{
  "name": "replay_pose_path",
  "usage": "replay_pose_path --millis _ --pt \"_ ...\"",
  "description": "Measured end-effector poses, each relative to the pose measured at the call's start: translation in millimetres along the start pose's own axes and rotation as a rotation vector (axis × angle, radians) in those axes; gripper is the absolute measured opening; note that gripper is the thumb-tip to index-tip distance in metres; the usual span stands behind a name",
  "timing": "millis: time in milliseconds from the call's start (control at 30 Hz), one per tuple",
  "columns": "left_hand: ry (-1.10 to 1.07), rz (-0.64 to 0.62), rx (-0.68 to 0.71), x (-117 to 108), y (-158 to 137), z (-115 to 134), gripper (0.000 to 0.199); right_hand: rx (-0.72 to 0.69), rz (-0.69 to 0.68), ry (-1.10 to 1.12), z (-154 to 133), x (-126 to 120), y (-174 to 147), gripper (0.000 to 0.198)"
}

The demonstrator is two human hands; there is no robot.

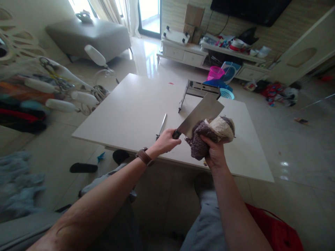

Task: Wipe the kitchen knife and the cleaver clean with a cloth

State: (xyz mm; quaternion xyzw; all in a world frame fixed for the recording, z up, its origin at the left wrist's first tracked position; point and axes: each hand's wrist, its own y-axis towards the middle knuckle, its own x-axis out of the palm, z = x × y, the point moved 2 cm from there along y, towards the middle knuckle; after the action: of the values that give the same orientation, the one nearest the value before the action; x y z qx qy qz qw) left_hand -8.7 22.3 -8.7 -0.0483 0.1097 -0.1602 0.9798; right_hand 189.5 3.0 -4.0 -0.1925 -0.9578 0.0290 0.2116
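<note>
A cleaver with a broad metal blade is held by its dark handle in my left hand, above the front of the white table. Its blade slants up and to the right. My right hand grips a bunched brown and cream cloth, which lies against the lower part of the blade and hides some of it. On the table beside my left hand rests a thin pointed metal rod, its handle partly hidden by the hand. Behind the blade stands a metal rack with slots along its top.
Past the table's far right edge are a light blue basket and a pink basket. A small red scrap lies on the tabletop. Lamp arms with white shades reach toward the table's left side. A red bag sits at lower right.
</note>
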Motion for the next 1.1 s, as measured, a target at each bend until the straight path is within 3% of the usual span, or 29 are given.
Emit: replay_pose_path --millis 233,733,1100 --pt "0.059 -0.039 0.120 14.4 -4.3 5.5 0.009 0.067 -0.013 0.023 6.8 6.6 -6.9 0.056" --pt "0.105 -0.052 0.216 15.6 -4.1 5.7 0.008 0.059 0.063 0.039 4.5 5.6 -5.4 0.070" --pt "0.196 -0.062 0.189 -10.1 7.7 5.3 0.011 -0.049 0.049 -0.035 5.4 -5.3 7.4 0.075"
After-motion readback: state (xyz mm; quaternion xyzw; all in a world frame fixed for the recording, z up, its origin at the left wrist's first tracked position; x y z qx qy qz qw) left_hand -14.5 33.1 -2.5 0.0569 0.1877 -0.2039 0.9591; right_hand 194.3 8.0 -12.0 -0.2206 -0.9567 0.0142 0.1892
